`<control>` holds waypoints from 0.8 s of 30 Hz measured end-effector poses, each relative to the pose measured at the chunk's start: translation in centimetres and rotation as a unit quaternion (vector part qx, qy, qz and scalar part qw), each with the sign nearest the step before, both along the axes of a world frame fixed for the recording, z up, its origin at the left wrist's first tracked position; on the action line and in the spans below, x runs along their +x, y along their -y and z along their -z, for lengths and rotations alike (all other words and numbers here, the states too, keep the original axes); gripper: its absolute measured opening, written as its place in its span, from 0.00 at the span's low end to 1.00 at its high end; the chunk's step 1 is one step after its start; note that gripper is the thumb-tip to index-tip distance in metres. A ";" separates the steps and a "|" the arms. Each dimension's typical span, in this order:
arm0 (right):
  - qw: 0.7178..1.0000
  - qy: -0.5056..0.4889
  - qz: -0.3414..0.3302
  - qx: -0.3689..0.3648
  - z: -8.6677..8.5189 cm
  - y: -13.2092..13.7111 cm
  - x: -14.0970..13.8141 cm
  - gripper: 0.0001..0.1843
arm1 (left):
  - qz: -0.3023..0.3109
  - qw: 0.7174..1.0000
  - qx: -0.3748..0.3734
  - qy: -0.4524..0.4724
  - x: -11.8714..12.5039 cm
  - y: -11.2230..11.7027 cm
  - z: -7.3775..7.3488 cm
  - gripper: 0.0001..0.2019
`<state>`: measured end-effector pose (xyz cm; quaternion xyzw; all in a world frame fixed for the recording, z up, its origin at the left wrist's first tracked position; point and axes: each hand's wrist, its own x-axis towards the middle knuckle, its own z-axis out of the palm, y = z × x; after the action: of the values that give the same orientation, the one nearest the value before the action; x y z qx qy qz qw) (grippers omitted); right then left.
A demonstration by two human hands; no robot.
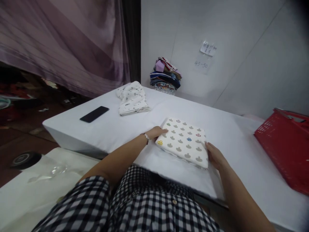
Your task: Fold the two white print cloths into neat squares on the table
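A folded white cloth with small printed shapes lies on the white table right in front of me. My left hand rests at the cloth's left edge, fingers curled against it. My right hand touches its right edge, fingers tucked at the side of the fold. Both hands frame the cloth from opposite sides. A thin bracelet sits on my left wrist.
A second folded white patterned cloth lies farther back on the table, with a black phone to its left. A pile of colourful clothes sits by the wall. A red plastic basket stands at the right.
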<state>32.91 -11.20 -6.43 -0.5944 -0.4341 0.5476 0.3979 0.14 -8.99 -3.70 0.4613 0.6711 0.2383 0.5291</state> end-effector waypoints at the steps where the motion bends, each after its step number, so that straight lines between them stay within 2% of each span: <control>1: 1.000 -0.003 -0.011 -0.010 -0.1 -0.1 -0.1 0.32 | -0.003 1.000 -0.015 0.016 0.1 -0.1 -0.1 0.20; 5: 0.999 -0.016 -0.010 -0.037 -0.6 0.0 -0.8 0.34 | -0.012 0.998 -0.029 0.049 0.4 -0.1 -0.3 0.19; 12: 0.997 -0.061 0.010 -0.052 -0.7 0.3 -1.4 0.31 | -0.024 0.996 0.045 0.067 0.6 0.0 0.4 0.24; 15: 0.995 -0.075 0.013 -0.059 -0.3 0.2 -1.3 0.31 | -0.039 0.986 0.015 0.159 0.8 0.0 0.4 0.22; 19: 0.994 -0.079 0.019 -0.068 0.0 0.2 -1.2 0.29 | -0.048 0.956 -0.028 0.287 1.0 0.2 0.2 0.17; 21: 0.996 -0.072 0.021 -0.057 0.0 0.2 -1.3 0.29 | -0.056 0.942 -0.043 0.327 1.0 0.4 0.0 0.16; 24: 0.997 -0.069 0.015 -0.027 -0.5 0.1 -1.6 0.29 | -0.036 0.916 -0.080 0.390 0.7 0.6 -0.1 0.14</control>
<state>31.35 -11.28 -5.95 -0.5716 -0.3821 0.5929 0.4192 0.87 -9.57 -3.55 0.2634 0.4442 0.3643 0.7750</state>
